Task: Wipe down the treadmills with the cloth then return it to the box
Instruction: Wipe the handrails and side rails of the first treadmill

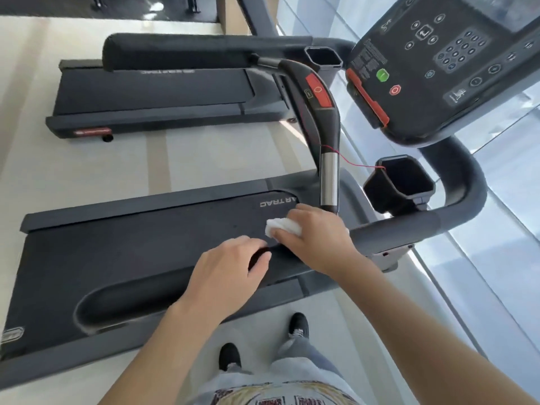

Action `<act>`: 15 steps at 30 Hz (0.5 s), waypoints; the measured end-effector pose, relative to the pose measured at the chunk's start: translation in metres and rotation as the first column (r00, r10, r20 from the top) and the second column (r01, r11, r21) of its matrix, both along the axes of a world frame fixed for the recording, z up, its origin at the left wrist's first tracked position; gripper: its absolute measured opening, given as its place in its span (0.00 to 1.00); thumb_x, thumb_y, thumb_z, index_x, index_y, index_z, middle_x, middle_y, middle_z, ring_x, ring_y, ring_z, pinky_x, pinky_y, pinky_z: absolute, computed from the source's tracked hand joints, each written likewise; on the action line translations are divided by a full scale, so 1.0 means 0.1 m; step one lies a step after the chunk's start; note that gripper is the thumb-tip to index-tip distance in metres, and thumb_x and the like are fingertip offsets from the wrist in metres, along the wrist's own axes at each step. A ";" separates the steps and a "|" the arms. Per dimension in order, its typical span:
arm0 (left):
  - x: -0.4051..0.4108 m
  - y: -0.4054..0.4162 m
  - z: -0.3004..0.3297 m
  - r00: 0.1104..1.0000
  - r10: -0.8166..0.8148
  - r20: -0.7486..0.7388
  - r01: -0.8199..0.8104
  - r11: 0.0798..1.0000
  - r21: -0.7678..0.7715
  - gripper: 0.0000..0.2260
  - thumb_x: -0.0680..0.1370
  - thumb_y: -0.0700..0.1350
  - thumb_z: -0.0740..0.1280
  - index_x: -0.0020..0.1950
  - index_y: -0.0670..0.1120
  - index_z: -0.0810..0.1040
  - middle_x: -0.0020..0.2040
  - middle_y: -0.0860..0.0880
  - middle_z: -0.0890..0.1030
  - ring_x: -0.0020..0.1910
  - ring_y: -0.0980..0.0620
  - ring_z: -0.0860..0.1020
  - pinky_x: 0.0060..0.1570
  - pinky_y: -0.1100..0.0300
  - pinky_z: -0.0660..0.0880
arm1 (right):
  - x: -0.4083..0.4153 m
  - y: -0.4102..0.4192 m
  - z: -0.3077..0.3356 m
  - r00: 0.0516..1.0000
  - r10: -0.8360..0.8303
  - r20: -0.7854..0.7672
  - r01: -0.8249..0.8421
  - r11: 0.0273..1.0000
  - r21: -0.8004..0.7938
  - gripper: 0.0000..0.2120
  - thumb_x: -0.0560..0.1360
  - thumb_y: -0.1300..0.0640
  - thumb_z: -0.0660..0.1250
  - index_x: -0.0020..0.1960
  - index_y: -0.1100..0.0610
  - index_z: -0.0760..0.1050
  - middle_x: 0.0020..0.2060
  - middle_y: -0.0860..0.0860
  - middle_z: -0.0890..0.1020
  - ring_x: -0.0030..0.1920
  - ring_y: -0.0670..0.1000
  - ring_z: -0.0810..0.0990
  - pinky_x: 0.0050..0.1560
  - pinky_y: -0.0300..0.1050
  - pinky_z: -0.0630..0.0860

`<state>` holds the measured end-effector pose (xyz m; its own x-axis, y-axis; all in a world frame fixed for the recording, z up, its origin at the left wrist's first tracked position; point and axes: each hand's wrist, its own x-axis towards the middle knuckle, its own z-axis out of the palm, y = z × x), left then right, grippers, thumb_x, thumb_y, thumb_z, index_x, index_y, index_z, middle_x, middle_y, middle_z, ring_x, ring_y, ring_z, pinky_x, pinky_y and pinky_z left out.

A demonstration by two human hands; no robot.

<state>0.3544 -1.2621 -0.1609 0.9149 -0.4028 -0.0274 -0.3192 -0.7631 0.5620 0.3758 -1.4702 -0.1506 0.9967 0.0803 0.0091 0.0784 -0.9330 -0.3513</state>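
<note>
A pale floor (87,159) with lighter and darker bands runs under two dark treadmills, and a glass wall (496,258) slants along the right side. The near treadmill (117,258) fills the lower middle, its belt lying crosswise in the view; the far treadmill (152,95) sits parallel beyond it, well apart across a strip of floor. The near machine's console (438,62) hangs at upper right, with a green button, a red stop button and a keypad. A padded side handrail (181,287) of the near treadmill crosses the frame toward a curved bar at right, beside a black cup holder (400,182). A central grip bar (328,179) with a chrome section and a red panel comes down from the console area.

The person stands beside the near treadmill, black shoes (298,325) on the floor. The left hand (230,276) rests on the handrail, fingers curled over its top. The right hand (315,238) lies just beyond it on the same rail, its fingers holding the white cloth (280,228) bunched against the rail, with part of the cloth sticking out to the left of the fingers.
</note>
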 end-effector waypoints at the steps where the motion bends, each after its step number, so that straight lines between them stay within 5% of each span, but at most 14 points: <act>1: -0.04 0.10 -0.01 0.999 0.032 0.023 -0.032 0.999 0.010 0.14 0.85 0.58 0.59 0.65 0.60 0.80 0.54 0.60 0.81 0.51 0.56 0.79 0.47 0.58 0.75 | 0.03 0.17 0.01 0.999 0.047 -0.026 -0.047 0.999 0.004 0.21 0.79 0.37 0.68 0.36 0.48 0.68 0.36 0.45 0.72 0.38 0.49 0.73 0.38 0.47 0.67; 6: -0.15 0.66 -0.11 0.954 0.268 0.134 -0.270 0.963 -0.007 0.09 0.83 0.52 0.66 0.46 0.52 0.83 0.36 0.57 0.78 0.31 0.58 0.73 0.32 0.64 0.65 | 0.26 0.86 0.04 0.936 0.184 -0.300 -0.182 0.983 0.034 0.23 0.80 0.34 0.63 0.36 0.51 0.74 0.36 0.47 0.79 0.40 0.52 0.79 0.42 0.50 0.75; 10: -0.21 0.73 -0.18 0.915 0.316 0.250 -0.325 0.946 -0.004 0.14 0.83 0.48 0.61 0.42 0.48 0.81 0.33 0.55 0.77 0.31 0.53 0.74 0.30 0.56 0.72 | 0.30 0.78 0.08 0.903 0.161 -0.398 -0.109 0.983 0.150 0.25 0.79 0.35 0.65 0.34 0.53 0.74 0.31 0.49 0.79 0.35 0.51 0.78 0.36 0.46 0.71; 15: -0.19 0.56 -0.19 0.869 0.350 0.349 -0.395 0.916 0.064 0.20 0.84 0.48 0.57 0.33 0.45 0.71 0.28 0.51 0.67 0.28 0.47 0.67 0.27 0.53 0.66 | 0.29 0.03 0.24 0.900 -0.007 -0.435 0.010 1.000 0.005 0.29 0.73 0.31 0.61 0.36 0.58 0.74 0.28 0.52 0.80 0.34 0.55 0.80 0.36 0.49 0.73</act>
